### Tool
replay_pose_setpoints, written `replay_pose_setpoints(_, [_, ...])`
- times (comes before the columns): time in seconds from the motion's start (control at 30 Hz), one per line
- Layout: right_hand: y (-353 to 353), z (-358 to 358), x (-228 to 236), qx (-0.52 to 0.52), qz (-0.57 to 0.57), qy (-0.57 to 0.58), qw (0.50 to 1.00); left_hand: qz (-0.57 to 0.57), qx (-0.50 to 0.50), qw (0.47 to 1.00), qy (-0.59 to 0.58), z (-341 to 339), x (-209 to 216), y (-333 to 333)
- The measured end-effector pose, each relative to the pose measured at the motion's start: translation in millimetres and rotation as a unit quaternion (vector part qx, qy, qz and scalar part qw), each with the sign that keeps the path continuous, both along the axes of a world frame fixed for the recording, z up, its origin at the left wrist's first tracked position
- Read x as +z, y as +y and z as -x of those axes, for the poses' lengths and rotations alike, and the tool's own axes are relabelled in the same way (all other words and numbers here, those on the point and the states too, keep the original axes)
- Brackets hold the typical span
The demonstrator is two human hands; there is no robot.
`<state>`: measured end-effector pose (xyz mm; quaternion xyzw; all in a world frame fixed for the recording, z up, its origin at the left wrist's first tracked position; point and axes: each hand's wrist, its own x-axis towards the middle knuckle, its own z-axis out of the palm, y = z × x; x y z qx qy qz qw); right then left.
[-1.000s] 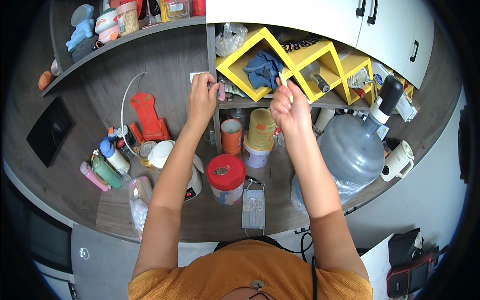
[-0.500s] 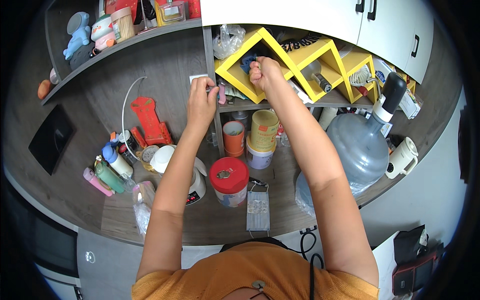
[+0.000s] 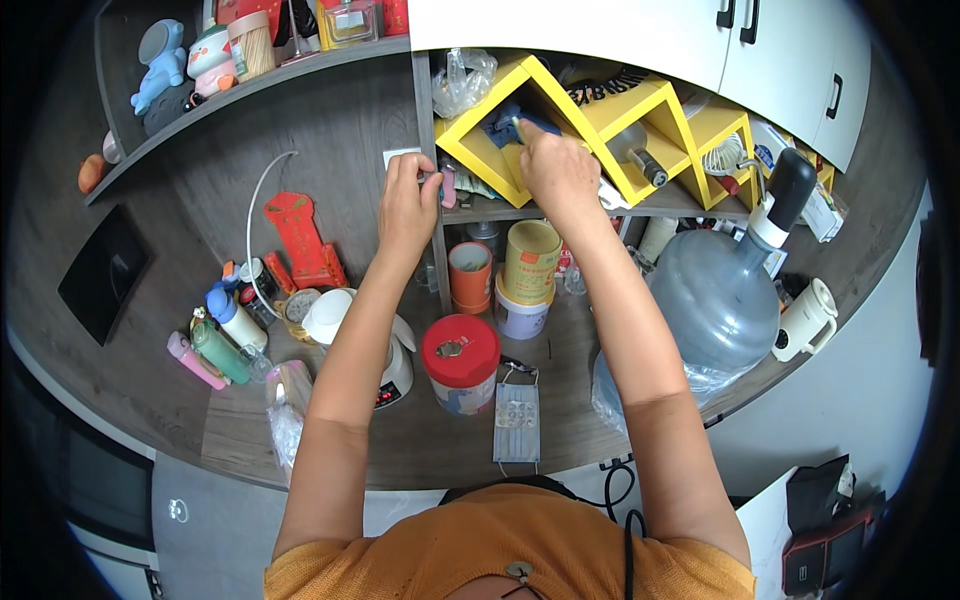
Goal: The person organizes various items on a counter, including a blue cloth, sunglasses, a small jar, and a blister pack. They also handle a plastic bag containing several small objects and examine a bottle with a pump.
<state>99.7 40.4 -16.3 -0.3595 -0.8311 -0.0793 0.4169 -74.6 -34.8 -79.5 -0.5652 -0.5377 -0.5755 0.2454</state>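
Observation:
My right hand (image 3: 556,172) reaches into the leftmost yellow diamond-shaped shelf box (image 3: 492,165) and pinches a small thin object at its fingertips, against a blue cloth (image 3: 505,121) lying inside. My left hand (image 3: 405,205) rests on the front edge of the grey vertical shelf divider (image 3: 432,150), fingers curled around it; whether it holds anything small I cannot tell. Below the hands stand an orange cup (image 3: 469,276) and a yellow tin (image 3: 531,262) on a lilac tub.
A red-lidded jar (image 3: 459,360), a blue face mask (image 3: 516,423), a white kettle (image 3: 345,330) and several bottles (image 3: 218,340) sit on the grey counter. A large water jug with pump (image 3: 722,295) stands right, a white mug (image 3: 806,320) beside it. Toys line the upper shelf.
My right hand has moved up and left from in front of the shelf into the leftmost yellow box. My left hand has stayed on the divider edge.

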Motion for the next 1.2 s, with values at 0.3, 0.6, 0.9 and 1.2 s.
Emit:
replay_pose_setpoints(0.3, [29.8, 30.2, 17.6, -0.167, 0.032, -0.166, 0.971, 0.019, 0.003, 1.0, -0.002, 1.3, 0.7, -0.9])
replay_pose_setpoints(0.6, [78.1, 61.2, 11.4, -0.056, 0.128, -0.117, 0.983, 0.009, 0.003, 1.0, 0.016, 0.2, -1.1, 3.2])
replay_pose_setpoints(0.9, [53.7, 28.5, 3.7, 0.155, 0.099, -0.009, 0.983, -0.005, 0.009, 1.0, 0.022, -5.4, 1.7, 2.8])
replay_pose_setpoints(1.2, [-25.3, -45.3, -16.2, 0.155, 0.013, -0.054, 0.986, -0.008, 0.024, 0.999, 0.027, -5.3, 2.7, 2.5])
